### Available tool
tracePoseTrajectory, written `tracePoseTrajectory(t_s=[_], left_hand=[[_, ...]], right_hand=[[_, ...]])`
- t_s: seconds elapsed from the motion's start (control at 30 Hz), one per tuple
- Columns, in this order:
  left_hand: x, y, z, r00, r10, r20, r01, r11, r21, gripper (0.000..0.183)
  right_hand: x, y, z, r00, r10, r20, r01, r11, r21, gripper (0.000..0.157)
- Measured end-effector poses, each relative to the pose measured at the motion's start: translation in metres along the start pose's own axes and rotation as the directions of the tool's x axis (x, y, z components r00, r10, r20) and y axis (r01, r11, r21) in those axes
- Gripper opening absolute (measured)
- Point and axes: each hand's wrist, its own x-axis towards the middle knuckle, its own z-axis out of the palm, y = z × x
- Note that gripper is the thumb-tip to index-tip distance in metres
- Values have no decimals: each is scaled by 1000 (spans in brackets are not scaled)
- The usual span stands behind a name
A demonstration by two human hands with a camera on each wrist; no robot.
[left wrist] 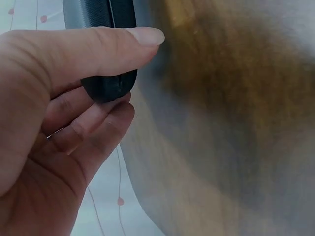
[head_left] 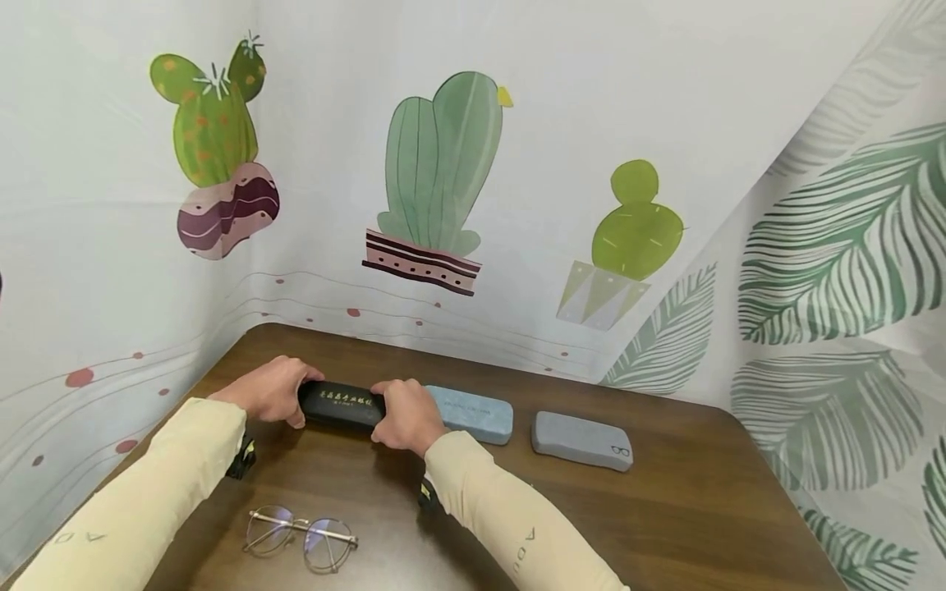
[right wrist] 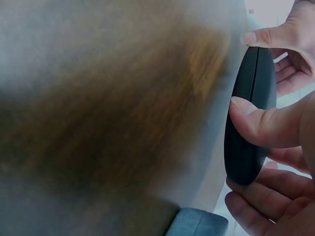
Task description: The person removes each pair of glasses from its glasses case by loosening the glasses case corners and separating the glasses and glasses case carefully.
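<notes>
Both hands hold a black glasses case (head_left: 342, 405) with gold lettering on its lid, one at each end. My left hand (head_left: 275, 392) grips the left end; in the left wrist view the thumb (left wrist: 118, 49) lies across the case's side and the fingers curl round its end. At the other end, my right hand (head_left: 408, 415) pinches the case, its thumb (right wrist: 266, 123) near the seam in the right wrist view. The seam line shows the case closed. Nearer the front lies a pair of thin metal-framed glasses (head_left: 301, 525), lenses facing up.
A light blue glasses case (head_left: 476, 414) lies just right of my right hand, partly behind it. Further right is a grey glasses case (head_left: 581, 440) with a small glasses print. The brown wooden table (head_left: 687, 509) meets a cactus-patterned curtain (head_left: 532, 246) at its back edge.
</notes>
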Motion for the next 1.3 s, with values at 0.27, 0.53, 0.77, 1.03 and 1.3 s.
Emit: tracePoseTrajectory(t_s=[0.27, 0.53, 0.77, 1.03, 1.3], left_hand=[[9, -6, -5, 1000, -29, 4, 29, 1000, 3, 68], [15, -11, -2, 999, -49, 13, 50, 999, -3, 67], [15, -11, 0, 997, -73, 23, 73, 997, 8, 67], [17, -10, 0, 995, -85, 52, 84, 996, 16, 70], [15, -6, -5, 993, -71, 95, 68, 997, 38, 83]], right_hand=[[10, -1, -1, 1000, 1, 17, 0, 999, -38, 62], [16, -3, 1, 998, 35, 55, -33, 998, -44, 63], [20, -3, 4, 997, 40, 73, -34, 996, -82, 65], [22, -2, 6, 994, 35, 103, -22, 992, -122, 65], [18, 2, -2, 992, -1, 124, 16, 993, -116, 71]])
